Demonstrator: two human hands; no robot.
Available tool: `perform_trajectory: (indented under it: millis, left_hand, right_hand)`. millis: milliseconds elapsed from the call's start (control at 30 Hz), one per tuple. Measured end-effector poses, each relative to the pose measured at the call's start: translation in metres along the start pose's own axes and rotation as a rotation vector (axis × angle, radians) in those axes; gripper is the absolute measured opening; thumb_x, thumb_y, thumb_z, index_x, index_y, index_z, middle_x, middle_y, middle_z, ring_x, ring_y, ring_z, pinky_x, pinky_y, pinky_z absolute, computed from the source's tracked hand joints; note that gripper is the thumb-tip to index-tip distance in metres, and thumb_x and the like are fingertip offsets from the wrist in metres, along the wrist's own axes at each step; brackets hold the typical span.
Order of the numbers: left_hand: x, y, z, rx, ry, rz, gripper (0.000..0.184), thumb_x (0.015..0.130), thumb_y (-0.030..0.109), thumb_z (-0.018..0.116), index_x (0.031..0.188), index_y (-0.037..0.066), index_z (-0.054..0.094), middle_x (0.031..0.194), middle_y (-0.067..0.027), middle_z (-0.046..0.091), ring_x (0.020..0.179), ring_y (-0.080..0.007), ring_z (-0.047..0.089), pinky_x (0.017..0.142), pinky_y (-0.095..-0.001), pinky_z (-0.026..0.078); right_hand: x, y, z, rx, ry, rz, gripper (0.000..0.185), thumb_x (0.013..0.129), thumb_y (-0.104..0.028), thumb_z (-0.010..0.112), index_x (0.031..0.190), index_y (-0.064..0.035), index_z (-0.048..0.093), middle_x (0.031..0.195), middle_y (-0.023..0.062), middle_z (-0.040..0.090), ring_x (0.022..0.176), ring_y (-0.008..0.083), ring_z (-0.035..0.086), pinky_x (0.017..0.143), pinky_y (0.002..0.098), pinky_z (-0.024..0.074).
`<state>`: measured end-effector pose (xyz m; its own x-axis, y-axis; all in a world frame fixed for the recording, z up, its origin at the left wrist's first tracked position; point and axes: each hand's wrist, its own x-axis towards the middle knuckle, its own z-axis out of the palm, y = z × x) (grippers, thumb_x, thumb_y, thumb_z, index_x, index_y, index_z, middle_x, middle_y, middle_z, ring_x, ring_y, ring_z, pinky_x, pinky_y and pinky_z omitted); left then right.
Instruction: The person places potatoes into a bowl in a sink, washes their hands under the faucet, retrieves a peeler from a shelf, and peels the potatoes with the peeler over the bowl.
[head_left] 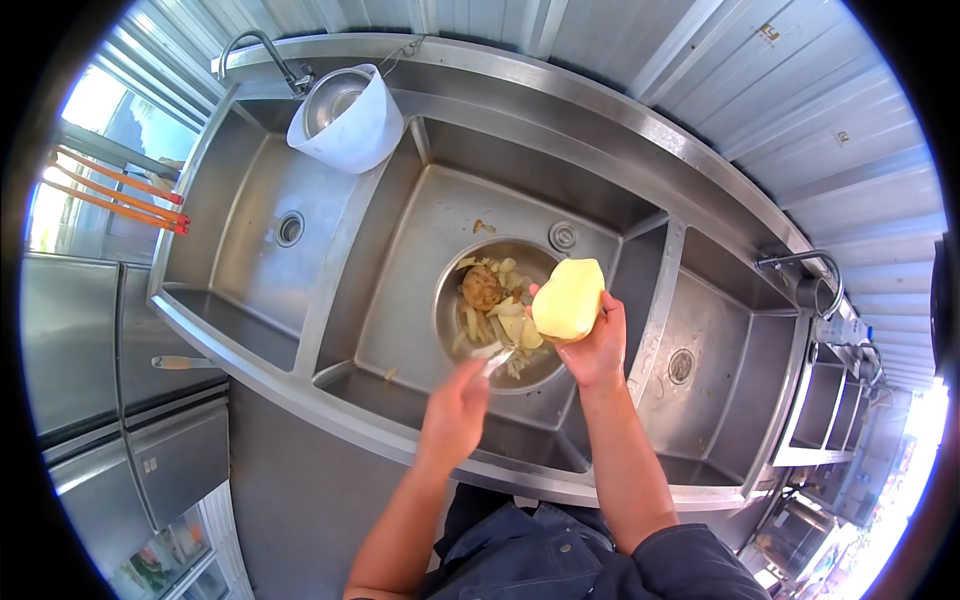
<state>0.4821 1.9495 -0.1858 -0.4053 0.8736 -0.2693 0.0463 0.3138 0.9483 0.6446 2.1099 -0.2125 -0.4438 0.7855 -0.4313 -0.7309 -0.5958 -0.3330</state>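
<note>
My right hand holds up a large peeled yellow potato, fingers wrapped round its side and base. My left hand is closed on a small metal-bladed tool, blurred, so I cannot tell whether it is a peeler or a knife. The tool is apart from the potato, at its lower left. Below both hands a round metal bowl stands in the middle sink basin. An unpeeled brown potato lies in it among pale peelings and pieces.
The middle basin has a drain and some scraps on its floor. A white container with a metal bowl inside sits on the left divider. Further basins flank it, with faucets at left and right. Orange-red rods jut in at left.
</note>
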Motion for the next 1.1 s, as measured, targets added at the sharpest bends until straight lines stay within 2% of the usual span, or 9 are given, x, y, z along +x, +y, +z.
perform_trajectory:
  millis: [33, 67, 200, 467, 633, 767, 867, 1033, 1100]
  left_hand:
    - [0.001, 0.003, -0.007, -0.369, -0.157, -0.5, 0.034, 0.101, 0.015, 0.057, 0.134, 0.006, 0.061, 0.075, -0.007, 0.06, 0.052, -0.0184, 0.053, 0.048, -0.0328, 0.042]
    - [-0.003, 0.001, -0.011, -0.545, -0.15, -0.536, 0.04, 0.104, 0.017, 0.053, 0.143, 0.006, 0.054, 0.074, -0.0029, 0.054, 0.052, -0.0086, 0.042, 0.047, -0.0257, 0.034]
    - [0.001, -0.024, -0.006, -0.708, -0.124, -0.683, 0.039, 0.106, 0.015, 0.046, 0.144, 0.006, 0.049, 0.072, -0.0063, 0.054, 0.047, -0.0108, 0.037, 0.046, -0.0278, 0.034]
    - [0.01, -0.032, 0.007, -0.763, -0.085, -0.732, 0.038, 0.106, 0.015, 0.043, 0.142, 0.004, 0.05, 0.07, -0.0066, 0.054, 0.046, -0.0117, 0.037, 0.046, -0.0295, 0.033]
    - [0.009, -0.016, 0.005, -0.782, -0.106, -0.632, 0.039, 0.105, 0.015, 0.044, 0.143, 0.004, 0.049, 0.073, -0.0077, 0.057, 0.046, -0.0121, 0.039, 0.045, -0.0295, 0.034]
    - [0.008, 0.007, 0.007, -0.656, -0.071, -0.611, 0.04, 0.105, 0.013, 0.046, 0.144, 0.004, 0.049, 0.072, -0.0062, 0.056, 0.046, -0.012, 0.038, 0.044, -0.0293, 0.034]
    - [0.004, 0.03, 0.011, -0.435, -0.166, -0.452, 0.039, 0.105, 0.011, 0.048, 0.142, 0.003, 0.052, 0.075, -0.0053, 0.059, 0.052, -0.0117, 0.046, 0.048, -0.0292, 0.039]
    - [0.015, 0.072, 0.047, 0.402, -0.144, 0.556, 0.04, 0.096, 0.0, 0.06, 0.135, 0.003, 0.06, 0.089, -0.0131, 0.067, 0.072, -0.0253, 0.066, 0.067, -0.0353, 0.053]
    - [0.013, 0.084, 0.06, 0.422, -0.157, 0.516, 0.045, 0.091, -0.003, 0.062, 0.136, 0.006, 0.061, 0.09, -0.0156, 0.066, 0.073, -0.033, 0.065, 0.068, -0.0403, 0.054]
  right_hand:
    - [-0.002, 0.001, 0.006, 0.015, -0.02, 0.014, 0.055, 0.102, -0.048, 0.052, 0.137, -0.0054, 0.056, 0.13, 0.0165, 0.064, 0.122, 0.0385, 0.06, 0.106, 0.0529, 0.0486]
    - [0.001, 0.002, 0.002, 0.017, -0.02, 0.009, 0.055, 0.102, -0.048, 0.052, 0.137, -0.0054, 0.056, 0.13, 0.0165, 0.064, 0.122, 0.0385, 0.06, 0.106, 0.0529, 0.0486]
    - [0.003, 0.0, -0.012, 0.228, -0.228, 0.029, 0.06, 0.1, -0.058, 0.052, 0.133, -0.0085, 0.061, 0.126, 0.0181, 0.065, 0.122, 0.0356, 0.06, 0.103, 0.0488, 0.0522]
    - [-0.021, -0.021, 0.013, 0.072, -0.128, -0.008, 0.062, 0.101, -0.056, 0.051, 0.145, -0.0139, 0.051, 0.146, 0.0197, 0.052, 0.136, 0.0406, 0.048, 0.115, 0.0538, 0.0392]
    - [-0.02, -0.013, 0.002, 0.608, -0.469, 0.176, 0.067, 0.097, -0.059, 0.055, 0.146, -0.0136, 0.051, 0.142, 0.0183, 0.053, 0.132, 0.0382, 0.052, 0.112, 0.051, 0.0426]
    - [-0.028, -0.025, 0.002, 0.28, -0.264, 0.11, 0.069, 0.098, -0.064, 0.051, 0.145, -0.0123, 0.052, 0.136, 0.0203, 0.057, 0.128, 0.0401, 0.055, 0.108, 0.0518, 0.0456]
    - [-0.03, -0.031, -0.001, 0.083, -0.104, 0.068, 0.073, 0.097, -0.066, 0.05, 0.145, -0.0102, 0.05, 0.133, 0.0211, 0.059, 0.122, 0.039, 0.059, 0.105, 0.0534, 0.0482]
    - [-0.024, -0.025, -0.03, -0.176, 0.063, 0.024, 0.072, 0.095, -0.063, 0.059, 0.137, -0.0053, 0.053, 0.12, 0.0174, 0.066, 0.107, 0.0314, 0.067, 0.094, 0.0482, 0.0561]
    - [-0.024, -0.025, -0.019, -0.156, 0.14, 0.028, 0.063, 0.095, -0.058, 0.061, 0.131, -0.0059, 0.055, 0.112, 0.0152, 0.068, 0.103, 0.0304, 0.068, 0.088, 0.0466, 0.0583]
